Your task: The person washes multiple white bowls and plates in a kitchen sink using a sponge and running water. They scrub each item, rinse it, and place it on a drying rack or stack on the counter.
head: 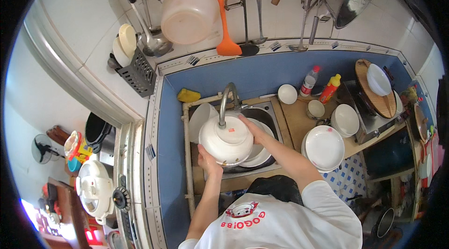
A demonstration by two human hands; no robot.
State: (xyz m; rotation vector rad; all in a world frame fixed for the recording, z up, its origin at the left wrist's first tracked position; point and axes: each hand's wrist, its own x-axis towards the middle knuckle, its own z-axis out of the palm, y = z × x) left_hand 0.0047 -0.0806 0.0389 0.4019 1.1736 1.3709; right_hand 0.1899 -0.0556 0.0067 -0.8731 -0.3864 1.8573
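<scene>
A large white bowl (214,140), turned bottom up, is held between my two hands beneath the curved metal faucet (228,98). My left hand (209,162) grips its near left rim. On the far right side, my right hand (253,130) holds the bowl's edge, its fingers partly hidden behind the bowl. A red mark shows on the underside. Below it, white dishes (263,150) lie in the stainless steel sink (278,122), partly covered by the held bowl. Another white bowl (200,119) leans at the sink's left.
Stacked white plates (324,147), white bowls (344,120) and a patterned cup (315,109) stand on the right counter. Behind them are a plastic bottle (308,82) and a red-yellow bottle (329,89). A yellow sponge (188,95) lies at the back left. Utensils, including an orange spatula (227,38), hang above.
</scene>
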